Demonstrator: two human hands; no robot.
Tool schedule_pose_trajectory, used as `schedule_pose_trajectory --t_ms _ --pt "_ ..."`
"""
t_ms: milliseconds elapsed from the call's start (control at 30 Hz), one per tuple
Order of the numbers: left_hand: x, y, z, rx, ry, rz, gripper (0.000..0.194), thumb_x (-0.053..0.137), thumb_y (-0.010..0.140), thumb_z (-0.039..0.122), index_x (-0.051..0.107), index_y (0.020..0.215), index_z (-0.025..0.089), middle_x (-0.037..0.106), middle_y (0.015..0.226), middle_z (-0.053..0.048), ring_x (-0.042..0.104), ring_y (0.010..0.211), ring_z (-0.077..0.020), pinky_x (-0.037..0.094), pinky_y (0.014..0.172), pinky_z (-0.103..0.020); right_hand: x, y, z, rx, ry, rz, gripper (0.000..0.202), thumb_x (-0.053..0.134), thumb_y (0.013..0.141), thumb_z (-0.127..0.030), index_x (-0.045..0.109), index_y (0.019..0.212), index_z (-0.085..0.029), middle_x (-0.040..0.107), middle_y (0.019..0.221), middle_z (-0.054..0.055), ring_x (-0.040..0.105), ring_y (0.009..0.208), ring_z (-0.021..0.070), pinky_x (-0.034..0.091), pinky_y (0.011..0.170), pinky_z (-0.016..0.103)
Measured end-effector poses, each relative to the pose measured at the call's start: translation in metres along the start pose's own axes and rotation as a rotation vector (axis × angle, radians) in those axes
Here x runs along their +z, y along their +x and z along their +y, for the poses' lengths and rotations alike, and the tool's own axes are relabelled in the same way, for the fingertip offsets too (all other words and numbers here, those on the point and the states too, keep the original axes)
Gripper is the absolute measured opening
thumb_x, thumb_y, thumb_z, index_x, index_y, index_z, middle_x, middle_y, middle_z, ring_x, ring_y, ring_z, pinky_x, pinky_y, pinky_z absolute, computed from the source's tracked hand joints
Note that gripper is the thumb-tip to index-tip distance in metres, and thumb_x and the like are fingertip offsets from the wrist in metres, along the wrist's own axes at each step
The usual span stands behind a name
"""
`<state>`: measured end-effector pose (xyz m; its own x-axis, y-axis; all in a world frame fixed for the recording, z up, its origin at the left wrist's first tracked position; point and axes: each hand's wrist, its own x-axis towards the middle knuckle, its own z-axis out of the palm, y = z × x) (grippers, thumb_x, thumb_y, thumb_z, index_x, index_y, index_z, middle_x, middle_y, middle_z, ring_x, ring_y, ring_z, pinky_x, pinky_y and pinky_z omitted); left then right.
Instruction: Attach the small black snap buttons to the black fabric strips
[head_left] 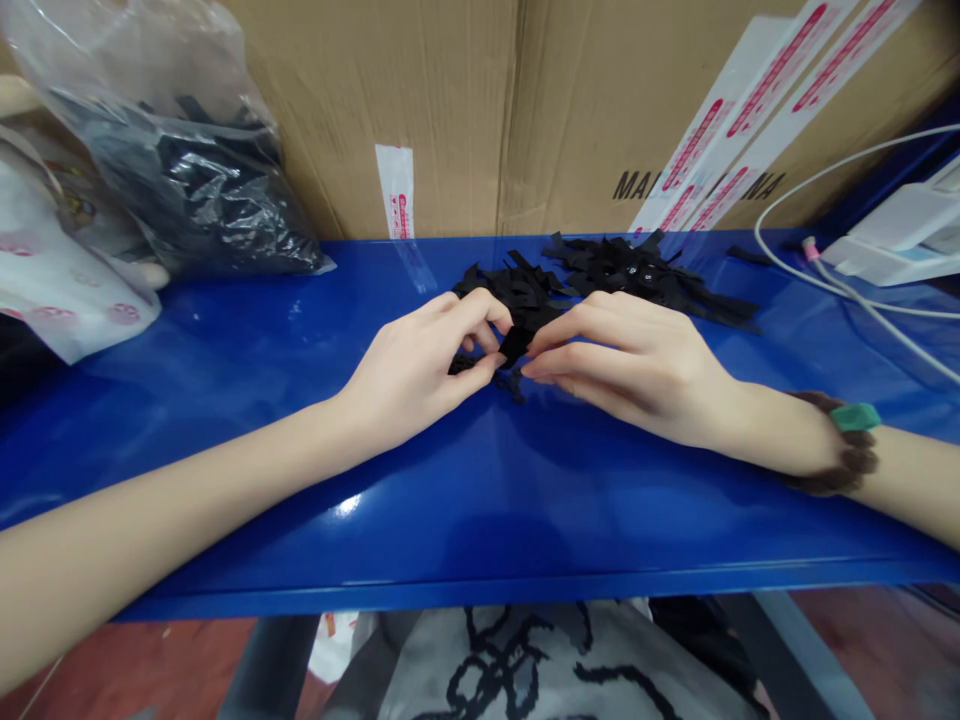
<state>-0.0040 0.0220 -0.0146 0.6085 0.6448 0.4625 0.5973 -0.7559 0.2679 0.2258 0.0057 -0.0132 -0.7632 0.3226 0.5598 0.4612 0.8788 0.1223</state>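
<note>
Between my hands is a small black strip (514, 344). My left hand (431, 365) pinches its left side with thumb and forefinger. My right hand (637, 365) has its fingers pressed together at the strip's right side; the fingertips partly hide the contact. Just behind the hands lies a pile of black fabric strips (645, 275), with a few small shiny round spots on it. Smaller dark pieces (516, 386) lie on the blue table under and beside my fingers, partly covered by my left hand.
Cardboard boxes (450, 90) stand along the back of the blue table (480, 500). A clear bag of black material (217, 180) and a white printed bag (75, 290) are at the left. White cables (780, 270) and a white device (900, 235) occupy the right.
</note>
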Motion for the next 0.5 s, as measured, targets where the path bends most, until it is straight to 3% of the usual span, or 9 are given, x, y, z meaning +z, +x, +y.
schedule_pose_trajectory --t_ms 500 --pt "-0.0005 -0.0020 0.0028 0.051 0.006 -0.043 0.018 0.057 0.088 0.018 0.056 0.105 0.021 0.069 0.098 0.000 0.061 0.091 -0.0127 0.047 0.073 -0.023 0.0000 0.0010 -0.0002 -0.028 0.009 0.036 0.016 0.049 0.095 -0.020 0.063 0.102 -0.016 0.070 0.105 0.008 0.061 0.086 0.0157 0.048 0.072 0.031"
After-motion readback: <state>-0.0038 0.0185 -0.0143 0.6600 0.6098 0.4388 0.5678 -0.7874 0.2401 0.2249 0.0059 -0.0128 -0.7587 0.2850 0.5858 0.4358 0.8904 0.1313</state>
